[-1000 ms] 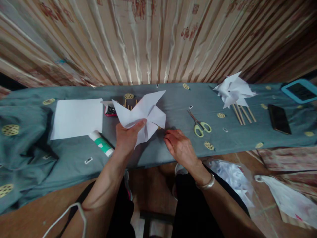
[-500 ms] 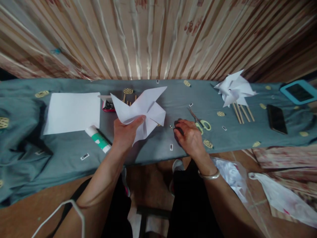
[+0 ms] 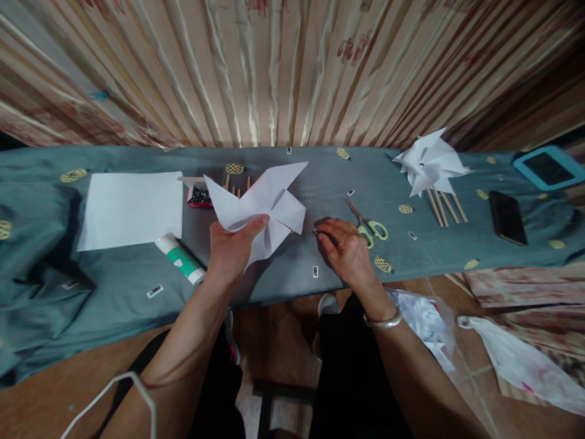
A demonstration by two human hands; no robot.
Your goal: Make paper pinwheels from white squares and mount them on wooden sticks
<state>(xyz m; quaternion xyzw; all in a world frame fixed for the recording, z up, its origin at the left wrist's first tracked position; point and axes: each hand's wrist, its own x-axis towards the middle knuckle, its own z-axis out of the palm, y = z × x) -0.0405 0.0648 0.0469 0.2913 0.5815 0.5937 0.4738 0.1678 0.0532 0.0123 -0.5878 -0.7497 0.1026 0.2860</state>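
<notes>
My left hand point(image 3: 234, 247) grips a white paper pinwheel point(image 3: 276, 198), its thumb pressed near the centre where the folded points meet. To the right, my right hand point(image 3: 346, 247) pinches a small shiny thumbtack point(image 3: 315, 232) between thumb and fingertips, just above the cloth. The tack is apart from the pinwheel. Beside the right hand lie scissors point(image 3: 377, 230) with pale green handles. Behind the pinwheel's left side is a small red box point(image 3: 199, 196) of shiny metal tacks. Several wooden sticks point(image 3: 249, 183) show partly behind the pinwheel.
A blank paper stack point(image 3: 132, 210) and a green-and-white glue stick point(image 3: 183, 261) lie at left. On the right are finished pinwheels point(image 3: 432, 164) with wooden sticks, a black phone point(image 3: 508, 217) and a blue-framed tablet point(image 3: 551, 167). A curtain point(image 3: 274, 73) hangs behind the cloth-covered table.
My right hand has moved slightly left and closed its fingertips on the thumbtack that lay on the cloth. My left hand and the pinwheel have stayed nearly still.
</notes>
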